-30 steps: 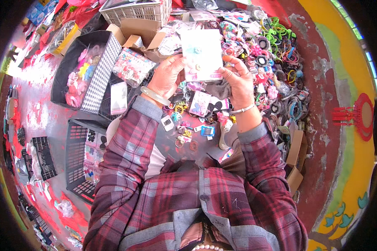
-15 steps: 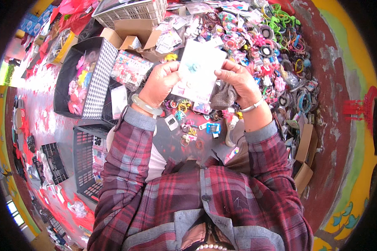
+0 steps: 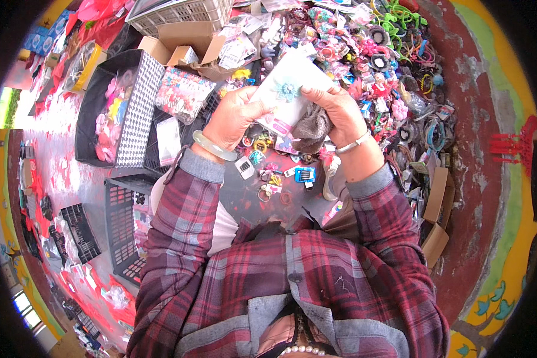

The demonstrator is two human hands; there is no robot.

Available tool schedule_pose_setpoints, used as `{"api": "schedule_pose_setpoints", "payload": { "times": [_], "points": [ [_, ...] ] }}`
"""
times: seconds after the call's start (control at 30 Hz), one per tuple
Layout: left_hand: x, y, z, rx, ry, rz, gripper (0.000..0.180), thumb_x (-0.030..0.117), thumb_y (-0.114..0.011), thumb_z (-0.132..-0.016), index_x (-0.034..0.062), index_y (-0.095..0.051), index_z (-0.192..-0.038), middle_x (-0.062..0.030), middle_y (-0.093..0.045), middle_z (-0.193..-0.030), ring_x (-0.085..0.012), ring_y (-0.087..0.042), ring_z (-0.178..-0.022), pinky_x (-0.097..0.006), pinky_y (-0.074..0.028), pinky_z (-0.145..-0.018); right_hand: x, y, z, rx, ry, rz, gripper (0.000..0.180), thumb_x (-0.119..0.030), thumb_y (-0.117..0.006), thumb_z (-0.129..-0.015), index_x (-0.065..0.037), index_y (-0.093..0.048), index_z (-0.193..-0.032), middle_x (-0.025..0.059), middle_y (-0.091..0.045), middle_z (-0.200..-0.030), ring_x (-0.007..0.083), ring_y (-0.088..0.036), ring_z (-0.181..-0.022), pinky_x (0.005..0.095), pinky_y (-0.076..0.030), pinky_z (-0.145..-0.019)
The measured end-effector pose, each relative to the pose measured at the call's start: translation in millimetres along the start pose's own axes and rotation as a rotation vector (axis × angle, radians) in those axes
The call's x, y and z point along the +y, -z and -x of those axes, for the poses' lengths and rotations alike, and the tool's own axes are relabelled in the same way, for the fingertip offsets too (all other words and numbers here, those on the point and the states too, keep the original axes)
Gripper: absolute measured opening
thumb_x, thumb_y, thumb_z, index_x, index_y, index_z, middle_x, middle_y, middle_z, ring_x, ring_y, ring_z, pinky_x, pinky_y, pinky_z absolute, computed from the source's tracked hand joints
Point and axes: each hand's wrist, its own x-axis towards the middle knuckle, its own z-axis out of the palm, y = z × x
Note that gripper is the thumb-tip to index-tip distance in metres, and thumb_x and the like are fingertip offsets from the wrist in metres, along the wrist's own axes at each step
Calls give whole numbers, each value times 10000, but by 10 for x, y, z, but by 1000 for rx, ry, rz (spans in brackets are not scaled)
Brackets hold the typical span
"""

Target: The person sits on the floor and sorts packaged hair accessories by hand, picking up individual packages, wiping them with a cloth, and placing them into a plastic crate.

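Between my two hands is a white card (image 3: 298, 68) with a teal flower-shaped ornament (image 3: 287, 89) on its face and a pink strip along its lower edge. My left hand (image 3: 231, 118) pinches the card's left side, thumb on top. On the right side, my right hand (image 3: 344, 117) presses its thumb onto the card near the flower. A dark grey-brown fuzzy cloth (image 3: 312, 129) hangs bunched below the card, against my right hand's fingers; how it is held is partly hidden. Small hair ties (image 3: 261, 142) and a blue-carded clip pack (image 3: 305, 175) lie beneath my hands.
A large pile of hair accessories (image 3: 379, 83) spreads ahead and right. To the left stand a houndstooth-patterned bin (image 3: 142, 110) with colourful pieces, a dark plastic crate (image 3: 120, 227) and an open cardboard box (image 3: 188, 36). Cardboard pieces (image 3: 437, 194) stand at right.
The card has tilted clockwise, and its teal flower shows more clearly. My right thumb has moved inward over the card. The grey-brown cloth has shifted slightly left and lower.
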Motion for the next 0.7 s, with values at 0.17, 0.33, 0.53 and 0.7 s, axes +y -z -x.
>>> {"api": "schedule_pose_setpoints", "payload": {
  "times": [0.17, 0.33, 0.53, 0.7],
  "points": [
    [12, 22, 22, 39, 23, 74, 218, 112, -599, -798, -43, -599, -951, -60, -633, -834, -102, -590, -731, -228, -457, -680, -7, -1, 1, 22, -4, 48, 252, -134, -636, -800, 6, -591, -1005, 58, -638, -901, 139, -612, -750, 270, -492, -674],
    [-5, 58, 11, 94, 6, 44, 186, 110, -601, -786, -48, -612, -884, -65, -634, -778, -108, -593, -690, -230, -460, -647, -92, -11, 20, 85, 33, 54, 250, -236, -590, -846, -16, -602, -964, 36, -634, -865, 127, -602, -722, 261, -485, -643],
    [33, 59, 40, 126, 9, 2, 201, 139, -628, -767, -47, -618, -842, -65, -630, -720, -101, -582, -616, -231, -456, -598, -89, -18, 30, 74, -3, 58, 211, -226, -577, -852, -24, -610, -902, 34, -631, -834, 125, -597, -704, 255, -476, -637],
    [47, 114, 17, 25, 59, -21, 246, 177, -647, -776, -42, -615, -883, -69, -632, -772, -101, -586, -673, -227, -454, -607, -78, 59, -7, 58, -11, 99, 203, -227, -578, -849, -29, -614, -879, 25, -623, -786, 113, -590, -677, 242, -466, -601]
  ]
}}
